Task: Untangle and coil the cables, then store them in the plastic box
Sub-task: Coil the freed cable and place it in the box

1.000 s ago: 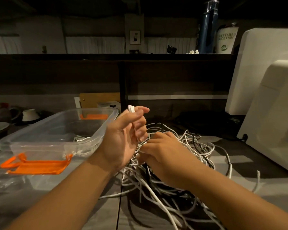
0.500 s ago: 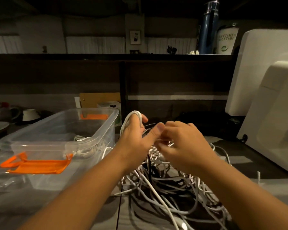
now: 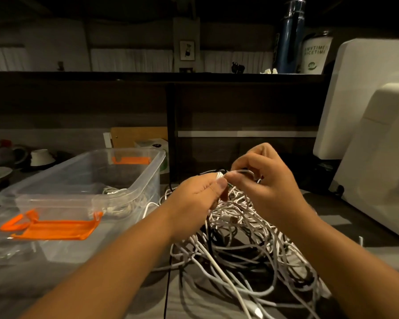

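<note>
- Dim grey table (image 3: 346,217) fills the foreground, and the open plastic box (image 3: 153,180) standing on it serves as the marker for everything else.
- Inside the box, against its near wall, a few stored cables (image 3: 115,192) already lie. An orange latch (image 3: 55,229) hangs at the box's near end.
- Just right of the box sprawls the tangle of cables (image 3: 240,240), mostly white with some black strands, reaching from level with the box's far end toward the viewer.
- Both hands hover close together above the far part of that tangle, right of the box.
- The left hand (image 3: 194,199), the nearer one to the box, pinches a white strand (image 3: 240,172) between thumb and forefinger.
- The right hand (image 3: 267,180), farther from the box, holds the same strand with curled fingers.
- Between the hands the strand runs roughly crosswise, in line with the box's short side. In this light I cannot tell whether the left hand holds one cable or several loops.
- The strand's slack seems to drop into the tangle below, so freeing it probably means drawing upward, and a finished coil would travel left over the box's right wall.
</note>
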Motion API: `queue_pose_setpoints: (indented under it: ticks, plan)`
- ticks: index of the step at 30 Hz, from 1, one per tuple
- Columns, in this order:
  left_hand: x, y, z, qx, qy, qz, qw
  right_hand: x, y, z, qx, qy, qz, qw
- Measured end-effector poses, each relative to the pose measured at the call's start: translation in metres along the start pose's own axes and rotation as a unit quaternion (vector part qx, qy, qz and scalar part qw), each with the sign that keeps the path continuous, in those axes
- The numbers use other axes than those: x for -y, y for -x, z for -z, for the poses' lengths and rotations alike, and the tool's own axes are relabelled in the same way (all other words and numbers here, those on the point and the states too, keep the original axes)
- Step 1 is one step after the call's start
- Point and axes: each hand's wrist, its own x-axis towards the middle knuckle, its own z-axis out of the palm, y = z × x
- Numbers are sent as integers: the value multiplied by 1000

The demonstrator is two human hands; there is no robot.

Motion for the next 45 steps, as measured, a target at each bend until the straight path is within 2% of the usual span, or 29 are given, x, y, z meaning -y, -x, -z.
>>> queue_pose_setpoints:
  ticks: [4, 8, 9, 11, 13, 16, 19, 22, 26, 28, 33, 36, 38, 40, 42, 45]
  plan:
    - [-3, -1, 1, 8, 129, 18, 991, 2, -5, 8, 39, -215, -94, 971]
    - [-9, -2, 4, -8, 221, 46, 974, 3, -5, 13, 70, -320, -127, 936]
    - [-9, -2, 5, -8, 239, 50, 970, 3, -5, 12, 62, -296, -124, 945]
    - [-8, -2, 9, -8, 273, 49, 961, 1, -4, 9, 33, -161, -92, 982]
    - [-6, -1, 11, -11, 312, 43, 949, -2, -3, 6, 20, -43, -68, 997]
    - [-7, -1, 11, -3, 376, 35, 926, -4, -2, 5, 21, -57, -88, 994]
    - [-10, -1, 9, 18, 446, 26, 894, -5, -1, 1, 82, -28, -101, 991]
    - [-14, -1, 10, 19, 501, -2, 865, -3, 5, -10, 189, 5, -117, 975]
    - [-17, 1, 9, -22, 514, -17, 857, 7, 9, -17, 243, 133, -7, 961]
    - [-16, 2, 9, -42, 506, -16, 862, 13, 10, -19, 251, 178, 26, 951]
    - [-16, -1, 2, -83, 427, -18, 900, 10, 12, -22, 254, 238, 112, 931]
    - [-9, -5, 6, -123, 291, -48, 947, 13, 16, -23, 223, 208, 164, 938]
    - [-4, -4, 6, -129, 197, -50, 971, 14, 15, -22, 198, 171, 143, 954]
    - [1, -4, 3, -115, 74, -53, 989, 11, 13, -17, 161, 89, 102, 978]
    - [8, -4, 1, -88, -35, -46, 994, 5, 11, -12, 112, 33, 82, 990]
    - [11, -4, -2, -46, -61, -43, 996, -2, 9, -10, 82, 71, 81, 991]
